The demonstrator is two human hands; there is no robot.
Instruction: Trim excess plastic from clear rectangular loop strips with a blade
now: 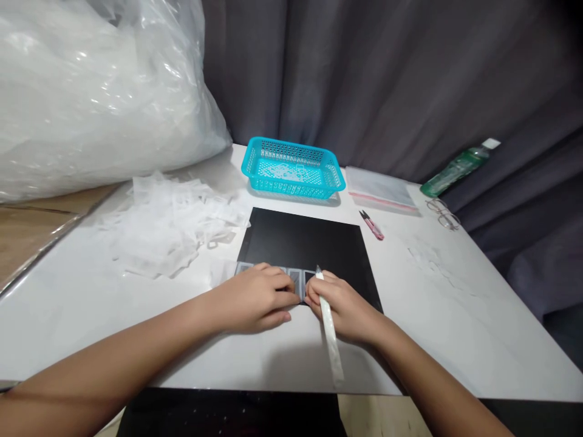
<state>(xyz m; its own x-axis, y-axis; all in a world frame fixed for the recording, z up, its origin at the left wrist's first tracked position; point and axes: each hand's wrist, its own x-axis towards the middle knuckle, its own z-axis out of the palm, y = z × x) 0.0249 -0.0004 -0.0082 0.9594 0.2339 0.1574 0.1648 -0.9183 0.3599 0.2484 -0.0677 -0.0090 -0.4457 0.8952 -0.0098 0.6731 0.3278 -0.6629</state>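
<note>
A white worktop (455, 315) fills the view from a head-worn camera, backed by a dark grey curtain (387, 79). At the far left a huge clear plastic bag (100, 91) bulges over the worktop edge, and in front of it lies a loose heap of small clear plastic pieces (168, 224). A black mat (310, 243) sits in the middle of the worktop, with a turquoise basket (294, 169) just beyond its far edge (some clear pieces lie inside it). To the right of the basket is a flat zip bag (380, 189), then a green bottle (458, 168) lying against the curtain with a pair of glasses (443, 213) beside it. Small pink-handled snips (372, 225) rest near the mat's far right corner. On the mat's near edge lies a strip of clear plastic frames (294, 278). The left hand (255, 298) lies palm down with fingers pressed on the strip, holding it flat. The right hand (344, 306) is curled around a slim white knife (328, 325), its tip touching the strip just beside the left fingers
</note>
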